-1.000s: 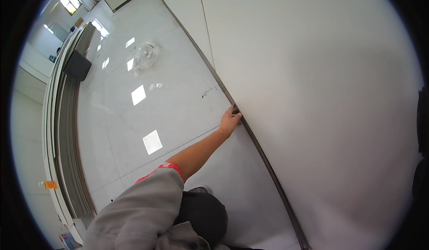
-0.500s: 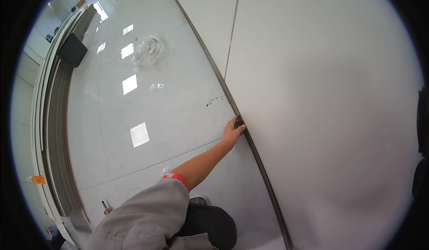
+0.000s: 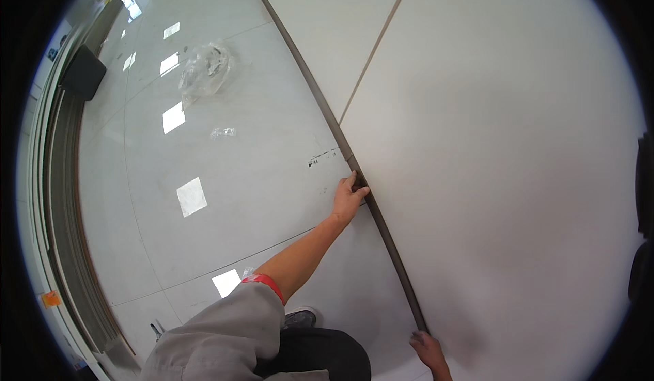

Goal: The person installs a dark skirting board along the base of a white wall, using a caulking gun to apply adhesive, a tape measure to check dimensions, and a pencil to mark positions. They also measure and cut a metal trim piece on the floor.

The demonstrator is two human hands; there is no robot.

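Note:
A long dark grey-brown skirting strip (image 3: 385, 236) runs along the foot of a white wall panel (image 3: 504, 177), where the panel meets the floor. My left hand (image 3: 348, 196) is at the strip's middle stretch, thumb and forefinger bent against it. Between those fingers there is a dark patch; I cannot tell whether it is a separate small piece. At the lower right, my right hand (image 3: 428, 348) has its curled fingers on the strip's near end, slightly blurred. A thin joint crosses the strip just beyond my left hand.
Crumpled clear plastic (image 3: 206, 71) lies on the grey floor (image 3: 252, 177), with a smaller scrap (image 3: 223, 132) nearer. A black bin-like box (image 3: 84, 73) stands by stacked long panels (image 3: 68, 197) at the left. My bent knee (image 3: 327, 354) and shoe (image 3: 300, 318) are below.
My right hand has come into view at the lower right, onto the strip's near end. My left hand stays at about the same spot on the strip; the view has shifted a little.

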